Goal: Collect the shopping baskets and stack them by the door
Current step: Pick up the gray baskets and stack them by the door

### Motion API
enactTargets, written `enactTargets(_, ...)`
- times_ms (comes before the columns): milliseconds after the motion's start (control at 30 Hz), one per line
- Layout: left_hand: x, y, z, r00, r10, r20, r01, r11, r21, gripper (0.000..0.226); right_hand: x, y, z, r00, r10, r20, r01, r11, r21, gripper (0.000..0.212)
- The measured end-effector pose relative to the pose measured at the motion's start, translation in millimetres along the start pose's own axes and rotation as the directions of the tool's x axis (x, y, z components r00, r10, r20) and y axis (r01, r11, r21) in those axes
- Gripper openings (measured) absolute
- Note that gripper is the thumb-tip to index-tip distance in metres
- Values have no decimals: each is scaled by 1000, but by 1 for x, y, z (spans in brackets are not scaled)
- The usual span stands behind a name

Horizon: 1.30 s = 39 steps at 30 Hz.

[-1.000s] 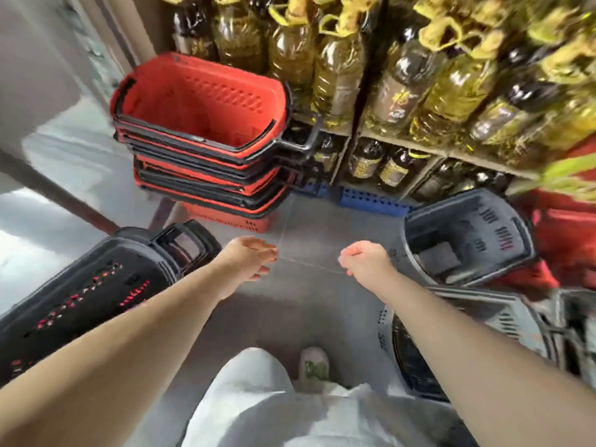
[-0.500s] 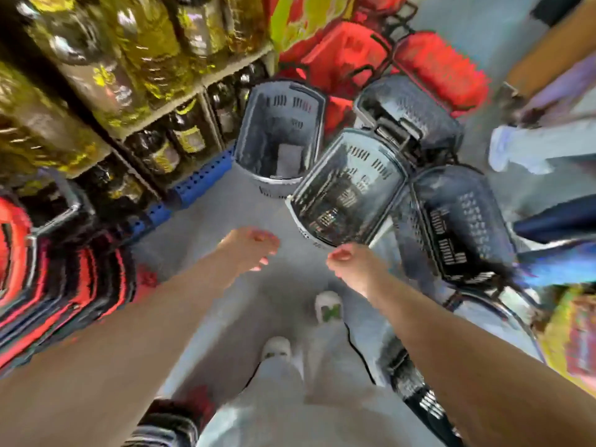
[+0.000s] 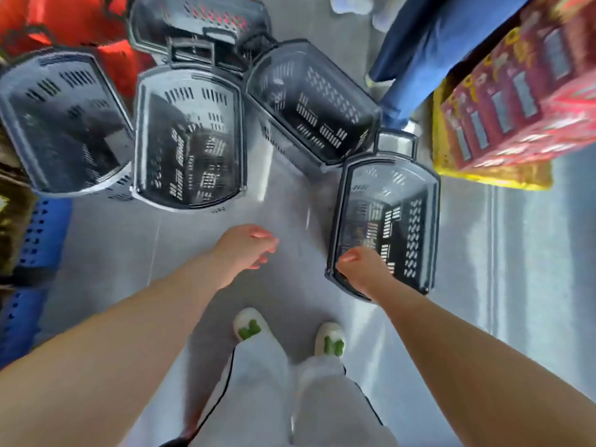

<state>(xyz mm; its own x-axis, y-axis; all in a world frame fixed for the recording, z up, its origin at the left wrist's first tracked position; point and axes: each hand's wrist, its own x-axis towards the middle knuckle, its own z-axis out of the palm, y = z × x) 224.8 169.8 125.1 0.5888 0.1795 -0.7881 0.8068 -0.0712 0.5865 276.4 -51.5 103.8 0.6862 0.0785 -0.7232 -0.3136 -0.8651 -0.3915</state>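
Seen from above, a person's left hand (image 3: 246,250) and right hand (image 3: 359,269) reach out empty, fingers loosely curled, the right above the nearest basket (image 3: 398,195) among grey baskets (image 3: 190,140) on the floor; collecting seemingly under way, next bending to grip it.

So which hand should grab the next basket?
Probably the right hand: it hangs over the near rim of the closest grey basket, which sits open side up. The left hand is over the floor, farther from any basket.
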Motion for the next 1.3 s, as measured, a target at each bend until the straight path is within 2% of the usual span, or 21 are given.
enactTargets(133, 45, -14, 69, 998, -34, 44, 33, 999, 17, 6, 40, 80, 7, 991, 127, 34, -129, 990, 53, 25)
enactTargets(233, 82, -33, 111, 995, -74, 62, 71, 996, 47, 7, 76, 132, 20, 986, 161, 41, -162, 986, 41, 45)
enactTargets(367, 136, -76, 168, 984, -172, 42, 171, 984, 40, 10, 129, 203, 34, 988, 139, 72, -132, 987, -96, 65)
enactTargets(433, 149, -92, 187, 976, -215, 27, 214, 976, 35, 10, 146, 227, 37, 994, 88, 63, -71, 971, -226, 69)
enactTargets(533, 174, -118, 220, 961, -274, 43, 273, 961, 37, 3, 176, 269, 48, 996, -4, 85, 50, 834, -549, 62)
enactTargets(633, 183, -133, 239, 947, -318, 41, 317, 948, 24, 12, 183, 292, 68, 989, -68, 135, 143, 703, -697, 29)
enactTargets(733, 187, -141, 247, 936, -351, -1, 351, 936, -3, 15, 176, 296, 87, 980, -185, 69, 179, 685, -706, 16)
enactTargets(933, 187, -159, 234, 870, -483, -101, 470, 873, -131, 30, 152, 244, 148, 950, -278, 139, 305, 745, -593, 23)
enactTargets(1033, 185, -172, 227, 841, -535, -80, 518, 839, -164, 36, 144, 206, 178, 939, -262, 223, 338, 824, -454, 32)
enactTargets(1133, 189, -184, 213, 822, -550, -148, 515, 828, -220, 23, 144, 183, 187, 889, -274, 366, 381, 887, -260, 48)
enactTargets(1200, 200, -186, 196, 796, -567, -213, 499, 813, -300, 13, 146, 184, 179, 858, -330, 394, 442, 865, -238, 56)
enactTargets(1267, 214, -184, 176, 772, -572, -276, 468, 806, -362, 18, 153, 197, 164, 846, -362, 392, 508, 771, -385, 72)
enactTargets(1300, 221, -185, 164, 768, -552, -323, 450, 826, -340, 23, 156, 206, 156, 845, -360, 396, 526, 697, -487, 79)
